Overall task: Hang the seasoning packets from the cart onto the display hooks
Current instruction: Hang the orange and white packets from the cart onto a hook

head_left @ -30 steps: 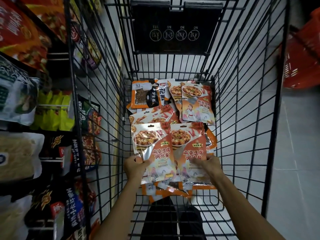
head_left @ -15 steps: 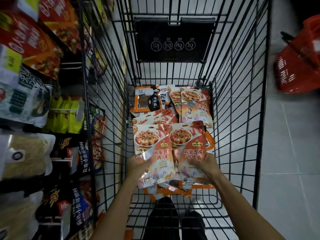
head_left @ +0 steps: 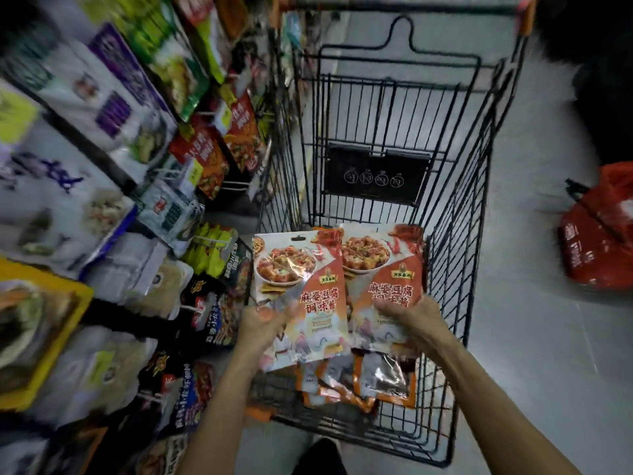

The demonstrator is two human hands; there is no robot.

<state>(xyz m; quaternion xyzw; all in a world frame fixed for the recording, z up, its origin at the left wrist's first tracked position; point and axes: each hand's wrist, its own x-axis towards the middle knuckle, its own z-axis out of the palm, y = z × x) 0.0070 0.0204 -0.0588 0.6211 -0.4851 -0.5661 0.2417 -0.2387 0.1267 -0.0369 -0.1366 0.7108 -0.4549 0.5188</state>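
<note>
From the head camera, I see my left hand (head_left: pixel 263 323) gripping the lower left edge of the left packet (head_left: pixel 298 286), though motion blur hides how the fingers lie. My right hand (head_left: pixel 407 320) is clamped on the right packet (head_left: pixel 383 269), fingers curled over its lower front. The hands are apart, one packet each. Both packets are orange and white with a bowl of food printed near the top. They stand upright side by side, their inner edges overlapping, above the near end of the cart (head_left: pixel 479 234). Below them, loose packets (head_left: pixel 359 378) lie in a heap on the cart's wire bottom. A black flap (head_left: pixel 376 176) hangs on the cart's far wall. On the left, the display rack (head_left: pixel 205 159) is crowded with hanging bags, heavily blurred. On the far right, a red basket (head_left: pixel 599 241) sits on the pale floor (head_left: pixel 531 337).
</note>
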